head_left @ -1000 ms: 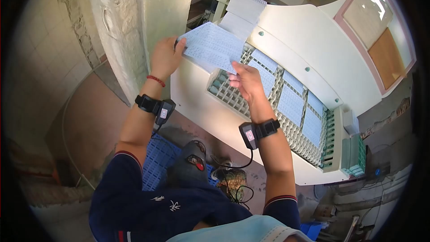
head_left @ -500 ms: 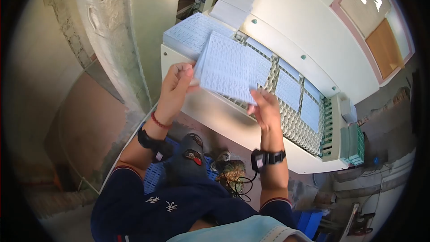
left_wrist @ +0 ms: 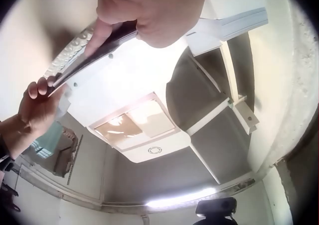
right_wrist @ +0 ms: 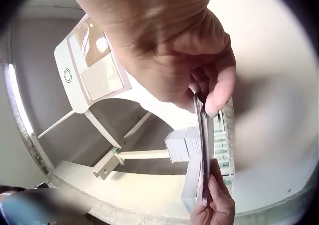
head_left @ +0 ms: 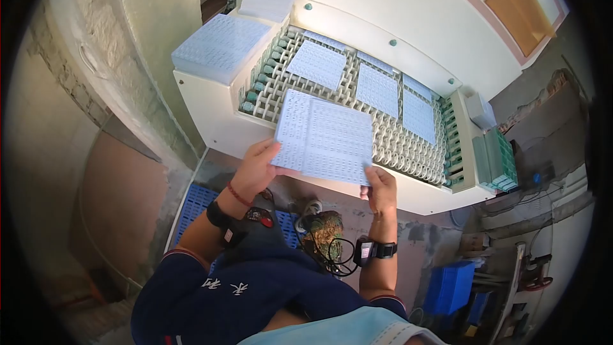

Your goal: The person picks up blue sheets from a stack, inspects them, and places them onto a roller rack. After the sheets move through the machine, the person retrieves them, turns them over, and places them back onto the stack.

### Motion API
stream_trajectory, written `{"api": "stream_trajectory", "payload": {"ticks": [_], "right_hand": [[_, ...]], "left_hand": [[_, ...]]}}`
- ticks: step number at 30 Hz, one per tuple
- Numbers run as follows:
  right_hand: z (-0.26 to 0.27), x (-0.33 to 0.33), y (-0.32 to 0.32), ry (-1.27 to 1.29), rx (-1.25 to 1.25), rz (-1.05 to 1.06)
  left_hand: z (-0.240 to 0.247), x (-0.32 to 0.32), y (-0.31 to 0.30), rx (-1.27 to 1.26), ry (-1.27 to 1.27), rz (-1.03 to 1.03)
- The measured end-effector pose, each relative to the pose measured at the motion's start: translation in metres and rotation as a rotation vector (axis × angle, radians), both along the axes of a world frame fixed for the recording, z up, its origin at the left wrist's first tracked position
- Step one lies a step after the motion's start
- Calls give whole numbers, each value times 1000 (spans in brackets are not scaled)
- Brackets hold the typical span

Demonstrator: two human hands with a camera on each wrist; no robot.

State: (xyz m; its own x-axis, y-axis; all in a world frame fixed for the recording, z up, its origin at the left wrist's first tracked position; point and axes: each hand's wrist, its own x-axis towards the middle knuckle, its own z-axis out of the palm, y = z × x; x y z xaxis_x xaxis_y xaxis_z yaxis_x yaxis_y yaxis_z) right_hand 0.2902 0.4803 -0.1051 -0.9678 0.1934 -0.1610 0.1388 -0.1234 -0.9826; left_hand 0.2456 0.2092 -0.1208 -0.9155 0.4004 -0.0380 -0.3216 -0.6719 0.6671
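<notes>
Both hands hold two overlapping thin light-blue panels (head_left: 338,144) covered in rows of small dark marks, tilted over the front edge of a white machine. My left hand (head_left: 257,165) pinches their lower left corner, thumb on top. At the lower right corner, my right hand (head_left: 382,190) grips them between thumb and fingers. In the right wrist view the panels (right_wrist: 203,155) appear edge-on, thin and dark-edged, between the two hands. Similar panels (head_left: 317,64) lie flat on the machine's roller bed (head_left: 408,158), beyond the held ones.
A thick stack of like panels (head_left: 220,41) sits on the machine's left ledge, with pale stacks (head_left: 265,3) behind it. Green racks (head_left: 501,163) stand at the right end. Blue crates (head_left: 449,287) are on the floor at right. A rough wall edge (head_left: 121,57) rises at left.
The hands have drawn the panels from above the left stack rightward and down toward the body, uncovering the stack. The overlap of two panels now shows. The head view has shifted right.
</notes>
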Motion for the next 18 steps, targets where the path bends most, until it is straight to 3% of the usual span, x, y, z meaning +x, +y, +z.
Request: {"api": "stream_trajectory", "payload": {"ticks": [7,18], "right_hand": [[-20,7,28,89,-89,-225],[-18,-84,-68,63,-42,54]], "left_hand": [[-2,25,-54,-233,144,157],[2,52,-68,-129,62,255]]}}
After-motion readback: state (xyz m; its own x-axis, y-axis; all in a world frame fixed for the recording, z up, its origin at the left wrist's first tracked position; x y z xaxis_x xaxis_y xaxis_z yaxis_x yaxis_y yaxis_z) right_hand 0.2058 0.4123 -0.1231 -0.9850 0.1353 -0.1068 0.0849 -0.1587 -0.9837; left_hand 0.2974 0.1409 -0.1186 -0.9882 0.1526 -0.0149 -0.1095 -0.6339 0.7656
